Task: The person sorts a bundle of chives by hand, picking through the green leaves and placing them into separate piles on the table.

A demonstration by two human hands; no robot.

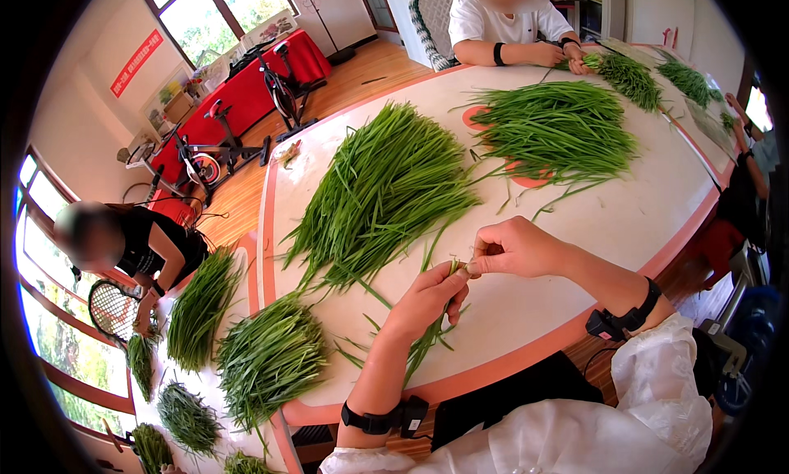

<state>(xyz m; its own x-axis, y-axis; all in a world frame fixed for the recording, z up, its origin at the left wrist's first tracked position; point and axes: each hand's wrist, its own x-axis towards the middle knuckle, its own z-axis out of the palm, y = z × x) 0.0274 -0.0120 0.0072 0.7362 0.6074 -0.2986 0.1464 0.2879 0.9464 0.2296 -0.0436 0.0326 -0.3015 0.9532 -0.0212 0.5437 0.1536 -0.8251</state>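
Observation:
My left hand (421, 301) is closed around a few long green Chinese chives (421, 352), whose leaves hang down toward the table's near edge. Thumb and forefinger of my right hand (519, 248) pinch at the pale stem ends, right by my left fingertips. Exactly what sits between those right fingertips is too small to make out. Just beyond my hands spreads a large heap of chives (386, 186) on the white tabletop (526, 310). Some loose leaves lie under and beside my left wrist.
Another chive heap (559, 129) lies far right, before a person in white (514, 22) handling greens. At left, a person in black (164, 244) bends over several bundles, one a thick pile (271, 355). More hands work at the far right edge. Exercise bikes (214, 149) stand behind.

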